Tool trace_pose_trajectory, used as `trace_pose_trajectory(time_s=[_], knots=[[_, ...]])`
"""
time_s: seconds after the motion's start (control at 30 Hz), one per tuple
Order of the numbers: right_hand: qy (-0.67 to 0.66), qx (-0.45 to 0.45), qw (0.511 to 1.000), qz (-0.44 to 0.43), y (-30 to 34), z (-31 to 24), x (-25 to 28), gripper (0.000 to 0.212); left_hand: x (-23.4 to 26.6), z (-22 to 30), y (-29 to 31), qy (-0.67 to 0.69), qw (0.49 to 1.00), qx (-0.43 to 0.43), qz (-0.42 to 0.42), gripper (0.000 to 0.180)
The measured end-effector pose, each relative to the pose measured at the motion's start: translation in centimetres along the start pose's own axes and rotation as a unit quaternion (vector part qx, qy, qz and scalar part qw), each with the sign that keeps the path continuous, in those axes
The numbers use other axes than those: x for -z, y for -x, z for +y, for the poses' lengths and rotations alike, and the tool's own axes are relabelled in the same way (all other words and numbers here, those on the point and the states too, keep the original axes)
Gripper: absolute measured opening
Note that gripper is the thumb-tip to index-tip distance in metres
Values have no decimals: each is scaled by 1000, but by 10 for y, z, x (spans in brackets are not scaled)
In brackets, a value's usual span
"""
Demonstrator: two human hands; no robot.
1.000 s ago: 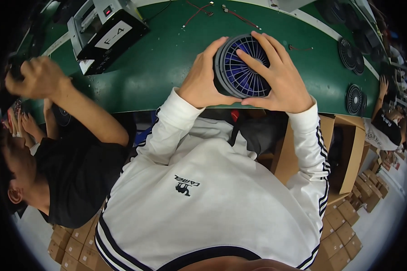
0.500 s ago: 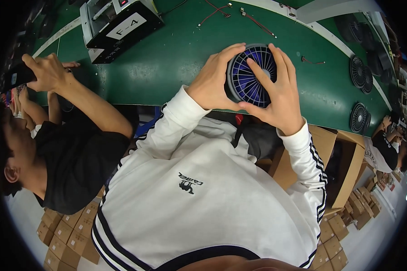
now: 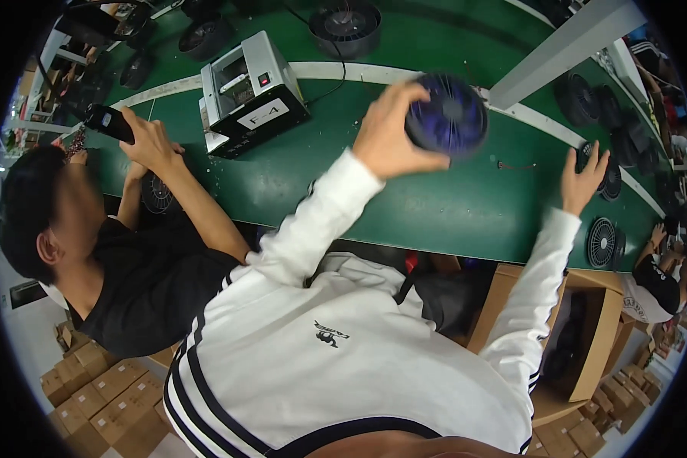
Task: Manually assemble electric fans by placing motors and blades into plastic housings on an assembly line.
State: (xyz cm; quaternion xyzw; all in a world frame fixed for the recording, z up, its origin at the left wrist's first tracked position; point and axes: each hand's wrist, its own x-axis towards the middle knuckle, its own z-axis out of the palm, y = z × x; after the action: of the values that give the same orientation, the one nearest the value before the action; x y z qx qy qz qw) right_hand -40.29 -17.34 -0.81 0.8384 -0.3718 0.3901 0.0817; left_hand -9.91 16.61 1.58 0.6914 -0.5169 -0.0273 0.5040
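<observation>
My left hand (image 3: 385, 137) grips a round fan (image 3: 450, 116) by its left rim, lifted over the green bench; its dark grille and purple-blue blades are blurred. Far to the right, my right hand (image 3: 582, 183) is stretched out with its fingers apart. Its fingertips overlap a dark round fan (image 3: 612, 182) among others on the bench; whether they touch it I cannot tell. Another black fan (image 3: 601, 243) stands nearer, below that hand.
A grey-black box-shaped device (image 3: 256, 95) with a red switch stands left of my left hand. A grey post (image 3: 546, 57) rises beyond the fan. At left, a co-worker's hand (image 3: 151, 141) holds a dark tool (image 3: 108, 122). An open carton (image 3: 595, 336) sits below the bench's right side.
Both hands held the fan before. Now my left hand alone has it, raised slightly farther away, and my right hand has let go and reached right toward the other fans.
</observation>
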Motion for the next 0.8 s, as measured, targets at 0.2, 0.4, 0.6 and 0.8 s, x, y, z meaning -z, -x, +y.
trace_pose_trajectory(time_s=[0.2, 0.4, 0.6, 0.8], knots=[[102, 4, 988, -113, 38, 79, -8, 54, -38, -89, -115, -48, 987, 2, 155, 85], [-86, 26, 987, -131, 88, -64, 59, 48, 17, -147, -105, -437, 893, 81, 77, 43], [-181, 15, 955, -236, 120, -128, 105, 59, 34, -101, -84, -174, 974, 11, 147, 27], [-180, -28, 955, -236, 132, -169, 126, 70, 54, -4, 47, 518, 828, 203, 69, 31]])
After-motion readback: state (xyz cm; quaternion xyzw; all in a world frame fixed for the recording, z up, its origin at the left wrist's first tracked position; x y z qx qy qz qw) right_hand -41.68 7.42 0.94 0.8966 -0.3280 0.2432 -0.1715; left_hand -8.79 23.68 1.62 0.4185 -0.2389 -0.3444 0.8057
